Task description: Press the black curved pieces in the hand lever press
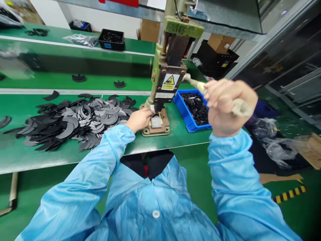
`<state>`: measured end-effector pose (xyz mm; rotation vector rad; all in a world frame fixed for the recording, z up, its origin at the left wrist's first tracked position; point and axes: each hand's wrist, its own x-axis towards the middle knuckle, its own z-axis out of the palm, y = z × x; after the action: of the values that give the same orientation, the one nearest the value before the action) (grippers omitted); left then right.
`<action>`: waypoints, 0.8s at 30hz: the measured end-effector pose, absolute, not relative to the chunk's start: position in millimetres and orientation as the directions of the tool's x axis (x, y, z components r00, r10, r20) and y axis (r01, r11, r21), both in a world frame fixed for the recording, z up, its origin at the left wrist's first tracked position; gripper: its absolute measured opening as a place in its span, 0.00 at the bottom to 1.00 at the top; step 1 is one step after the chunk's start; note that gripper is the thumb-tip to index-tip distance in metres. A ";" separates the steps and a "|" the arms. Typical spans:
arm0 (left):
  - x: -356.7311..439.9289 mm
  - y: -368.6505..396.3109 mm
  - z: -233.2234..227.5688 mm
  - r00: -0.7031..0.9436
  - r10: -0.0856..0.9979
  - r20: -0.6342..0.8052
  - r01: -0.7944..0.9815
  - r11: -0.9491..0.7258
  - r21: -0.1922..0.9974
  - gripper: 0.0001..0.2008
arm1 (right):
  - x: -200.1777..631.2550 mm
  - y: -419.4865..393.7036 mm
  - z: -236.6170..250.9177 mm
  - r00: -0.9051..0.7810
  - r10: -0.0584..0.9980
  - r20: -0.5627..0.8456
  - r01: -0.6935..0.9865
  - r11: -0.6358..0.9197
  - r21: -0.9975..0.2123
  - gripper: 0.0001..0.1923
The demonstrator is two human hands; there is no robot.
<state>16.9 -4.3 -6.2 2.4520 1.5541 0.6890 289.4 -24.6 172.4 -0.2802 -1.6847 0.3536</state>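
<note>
A green hand press (167,72) stands on the green bench, its ram down over a small white block (156,122) on the base plate (164,129). My left hand (139,118) rests at the base, fingertips against the spot under the ram; what it pinches there is hidden. My right hand (225,107) is closed around the press lever (194,83), a pale wrapped handle running from the press to my fist. Both arms wear light blue sleeves.
A wide heap of black crescent-shaped flat parts (72,122) lies left of the press. A blue bin (187,115) with black parts sits to its right. A black tray (111,39) and plastic bags are on the far shelf. Bags and cardboard lie on the floor at right.
</note>
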 end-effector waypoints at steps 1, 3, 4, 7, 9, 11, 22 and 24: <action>17.2 -5.3 -5.0 0.355 0.889 0.290 0.818 -0.445 0.364 0.17 | 289.8 -31.3 158.0 -0.134 0.371 0.919 0.013 0.928 -0.372 0.25; 17.3 -6.5 -3.7 0.361 0.888 0.284 0.821 -0.447 0.355 0.17 | 292.7 -42.2 130.9 -0.140 0.354 0.925 0.084 0.935 -0.345 0.23; 17.1 -6.7 -3.4 0.365 0.887 0.282 0.822 -0.450 0.350 0.17 | 294.7 -45.8 119.4 -0.150 0.348 0.925 0.111 0.936 -0.334 0.22; 17.3 -6.9 -1.5 0.359 0.893 0.272 0.833 -0.438 0.337 0.16 | 299.4 -49.2 96.3 -0.157 0.344 0.926 0.138 0.936 -0.324 0.19; 19.0 -8.7 2.3 0.344 0.904 0.254 0.846 -0.416 0.334 0.16 | 299.5 -47.3 88.9 -0.143 0.341 0.929 0.124 0.938 -0.325 0.18; 22.0 -14.2 8.1 0.325 0.917 0.232 0.862 -0.389 0.327 0.16 | 296.9 -43.2 84.3 -0.105 0.317 0.942 0.109 0.946 -0.306 0.19; 8.9 -173.7 -23.8 0.064 0.906 0.418 0.818 -0.287 0.498 0.14 | 273.5 -18.4 65.8 0.294 0.245 0.924 0.044 0.962 -0.269 0.35; -11.2 -209.7 -39.3 -0.112 0.902 0.416 0.858 -0.124 0.499 0.12 | 269.5 -19.8 65.4 0.356 0.244 0.902 0.033 0.961 -0.273 0.38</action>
<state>-11.2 -209.7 -39.3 2.0488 2.0349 1.0621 269.5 -19.8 65.4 -0.2618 -1.2031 0.1383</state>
